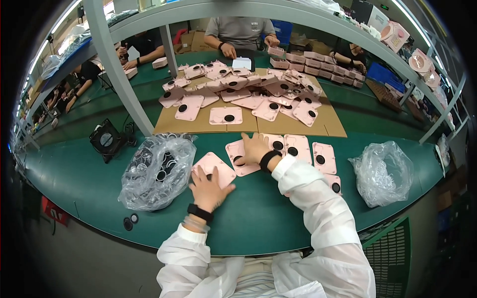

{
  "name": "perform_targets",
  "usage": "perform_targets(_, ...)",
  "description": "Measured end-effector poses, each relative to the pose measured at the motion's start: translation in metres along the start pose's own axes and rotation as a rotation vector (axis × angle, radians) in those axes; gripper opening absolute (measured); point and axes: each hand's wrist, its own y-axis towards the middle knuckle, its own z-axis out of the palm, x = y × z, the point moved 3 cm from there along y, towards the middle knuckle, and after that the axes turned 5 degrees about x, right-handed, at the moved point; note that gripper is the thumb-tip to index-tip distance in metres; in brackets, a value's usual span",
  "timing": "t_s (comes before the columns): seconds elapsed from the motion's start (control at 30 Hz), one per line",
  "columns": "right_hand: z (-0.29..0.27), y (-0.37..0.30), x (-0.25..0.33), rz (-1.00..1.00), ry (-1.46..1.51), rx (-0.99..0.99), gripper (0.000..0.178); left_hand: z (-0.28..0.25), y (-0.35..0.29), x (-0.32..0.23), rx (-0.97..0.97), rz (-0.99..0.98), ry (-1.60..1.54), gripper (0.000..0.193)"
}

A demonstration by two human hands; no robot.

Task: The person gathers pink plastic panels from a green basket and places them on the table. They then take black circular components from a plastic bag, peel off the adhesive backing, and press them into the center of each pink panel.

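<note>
My left hand [207, 192] lies with fingers spread over the near edge of a square pink plastic panel [222, 167], partly covering its black disc. Just right of it, my right hand [254, 149] rests on another pink panel [248, 169], fingers apart, its thumb by that panel's black disc. Beyond my right wrist several more pink panels [324, 151] with black discs lie side by side, some partly hidden by my sleeve. A clear plastic bag [144, 186] holding black discs and pale rings sits left of my left hand.
Pink panels [229, 94] are heaped on flattened cardboard [325, 124] ahead. A clear bag [381, 174] stands right; loose black discs [128, 224] lie near left. A grey metal post [121, 74] and a black device [105, 140] stand left. Co-workers sit opposite, near stacked pink parts [318, 64].
</note>
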Motion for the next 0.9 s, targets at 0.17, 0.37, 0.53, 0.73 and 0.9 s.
perform_targets(0.17, 0.017, -0.016, 0.001, -0.109, 0.041, -0.038, 0.096, -0.004, -0.058, 0.004, 0.244, 0.178, -0.021, 0.069)
perform_targets(0.37, 0.001, -0.027, 0.027, 0.023, 0.045, 0.183, 0.085, -0.020, -0.122, 0.007, 0.061, 0.024, -0.241, 0.073)
perform_targets(0.53, -0.007, -0.032, 0.034, 0.001, -0.003, 0.147, 0.063, -0.018, -0.130, 0.004, -0.014, -0.140, -0.312, 0.075)
perform_targets(0.73, -0.018, -0.037, 0.013, -0.047, 0.582, 0.067, 0.044, -0.003, -0.130, 0.025, -0.084, -0.130, -0.577, 0.075)
perform_targets(0.9, -0.008, -0.069, 0.039, -0.022, 1.073, 0.127, 0.033, 0.004, -0.133, 0.037, -0.136, -0.330, -1.412, 0.066)
